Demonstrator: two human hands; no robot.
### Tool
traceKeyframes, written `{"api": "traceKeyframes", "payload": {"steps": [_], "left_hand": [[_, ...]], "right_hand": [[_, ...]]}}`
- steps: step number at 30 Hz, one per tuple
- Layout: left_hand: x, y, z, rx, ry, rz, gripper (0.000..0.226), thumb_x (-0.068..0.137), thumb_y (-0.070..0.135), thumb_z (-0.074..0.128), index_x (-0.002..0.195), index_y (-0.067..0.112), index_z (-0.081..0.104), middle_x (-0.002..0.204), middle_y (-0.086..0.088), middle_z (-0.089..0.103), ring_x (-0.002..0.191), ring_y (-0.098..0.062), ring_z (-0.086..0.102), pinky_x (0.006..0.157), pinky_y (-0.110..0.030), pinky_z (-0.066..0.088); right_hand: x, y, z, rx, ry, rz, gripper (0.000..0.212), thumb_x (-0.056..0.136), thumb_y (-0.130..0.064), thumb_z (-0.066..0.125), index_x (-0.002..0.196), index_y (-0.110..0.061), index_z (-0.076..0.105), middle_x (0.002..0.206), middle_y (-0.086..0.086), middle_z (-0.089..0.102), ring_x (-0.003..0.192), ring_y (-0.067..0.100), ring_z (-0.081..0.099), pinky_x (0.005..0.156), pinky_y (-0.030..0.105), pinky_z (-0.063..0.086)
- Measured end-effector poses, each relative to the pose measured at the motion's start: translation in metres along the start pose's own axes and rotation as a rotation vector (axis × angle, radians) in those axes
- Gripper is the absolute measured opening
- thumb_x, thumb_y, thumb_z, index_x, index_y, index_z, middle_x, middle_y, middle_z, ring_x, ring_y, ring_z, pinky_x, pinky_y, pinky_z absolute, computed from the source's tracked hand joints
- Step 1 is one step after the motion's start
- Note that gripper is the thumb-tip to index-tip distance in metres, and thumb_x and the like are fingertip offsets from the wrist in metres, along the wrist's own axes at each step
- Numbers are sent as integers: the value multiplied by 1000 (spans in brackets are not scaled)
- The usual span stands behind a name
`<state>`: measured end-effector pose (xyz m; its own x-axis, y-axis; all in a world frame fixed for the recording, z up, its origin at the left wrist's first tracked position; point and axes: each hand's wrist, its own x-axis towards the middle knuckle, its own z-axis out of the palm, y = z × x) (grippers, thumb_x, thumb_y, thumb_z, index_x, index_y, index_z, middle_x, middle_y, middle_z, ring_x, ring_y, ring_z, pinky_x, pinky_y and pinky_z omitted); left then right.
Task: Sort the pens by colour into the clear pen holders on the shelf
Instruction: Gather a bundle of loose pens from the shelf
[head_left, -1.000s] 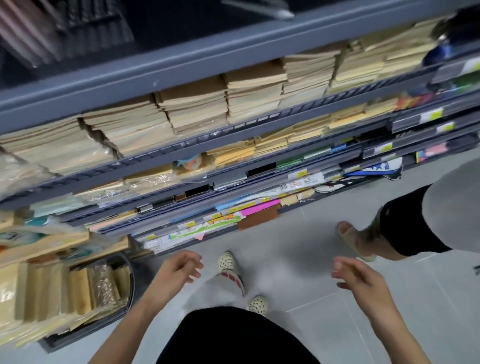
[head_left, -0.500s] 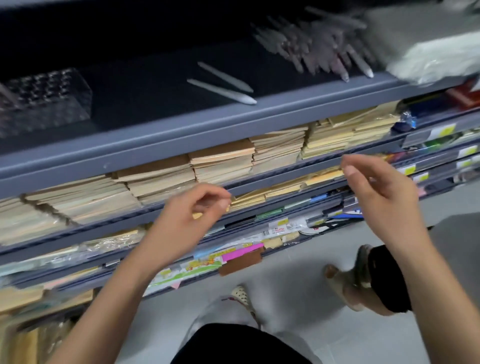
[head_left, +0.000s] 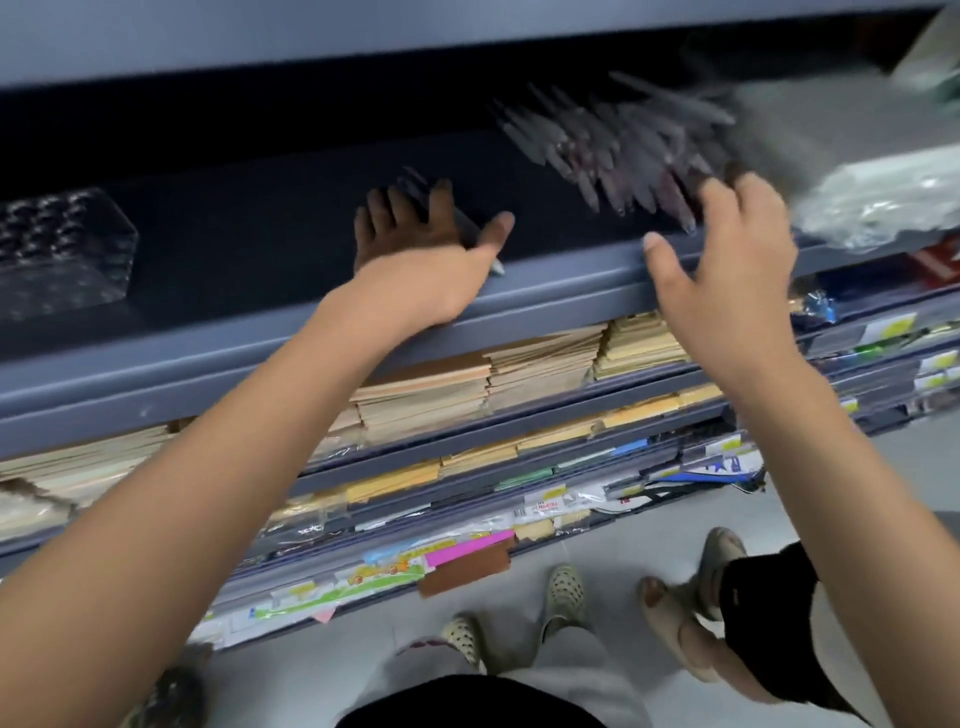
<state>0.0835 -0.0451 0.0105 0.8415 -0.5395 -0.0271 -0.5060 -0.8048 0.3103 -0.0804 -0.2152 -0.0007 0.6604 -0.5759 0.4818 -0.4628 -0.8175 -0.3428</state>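
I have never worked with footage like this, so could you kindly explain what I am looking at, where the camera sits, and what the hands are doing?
There is no machine here. The single picture comes from a wide-angle camera worn on a person's head, looking forward and down at their own bare arms.

They stand before a dark grey shelf. The left hand lies flat on it over a loose pen, whose tip shows beside the thumb; whether it grips the pen I cannot tell. The right hand is open, reaching into a blurred pile of pens, with no pen clearly held.

At far left stands a clear pen holder, seemingly empty. Plastic bags lie at right. The lower shelves hold stacks of envelopes. Another person's sandalled feet stand on the floor.
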Motion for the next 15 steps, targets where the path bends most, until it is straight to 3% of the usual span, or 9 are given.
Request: {"api": "traceKeyframes", "payload": {"steps": [2,4,7,10,15], "left_hand": [[17,9,3,-24,-5,26,78,94,73,22,157,27,13,165,-20,7,152,-36,3,122,-46,2],[36,17,6,-58,-3,69,78,94,72,22,157,29,13,165,-19,10,152,-35,5,123,-46,2],[63,29,12,-25,2,95,75,94,65,29,156,25,17,164,-20,14,151,-37,8,122,-48,4],[86,45,19,-91,70,95,67,95,54,37,151,18,29,158,-18,28,147,-34,21,120,-46,11],[128,61,18,-229,94,-4,63,96,50,34,148,15,41,156,-16,37,145,-31,30,119,-42,22]], "right_hand": [[18,0,5,-65,1,7,39,94,-33,55,109,2,51,120,28,48,119,42,42,101,51,32],[37,1,11,-112,-29,24,46,90,-32,56,118,4,52,123,32,48,117,45,43,100,51,32],[60,2,21,-88,-52,8,58,88,-32,57,140,-10,44,143,23,40,131,41,38,104,46,30],[71,6,30,-50,-39,-13,55,89,-33,55,140,-13,45,144,18,41,136,33,34,108,38,24],[73,11,37,5,9,-64,53,90,-29,53,139,-11,47,139,21,45,131,38,42,109,45,33]]}}
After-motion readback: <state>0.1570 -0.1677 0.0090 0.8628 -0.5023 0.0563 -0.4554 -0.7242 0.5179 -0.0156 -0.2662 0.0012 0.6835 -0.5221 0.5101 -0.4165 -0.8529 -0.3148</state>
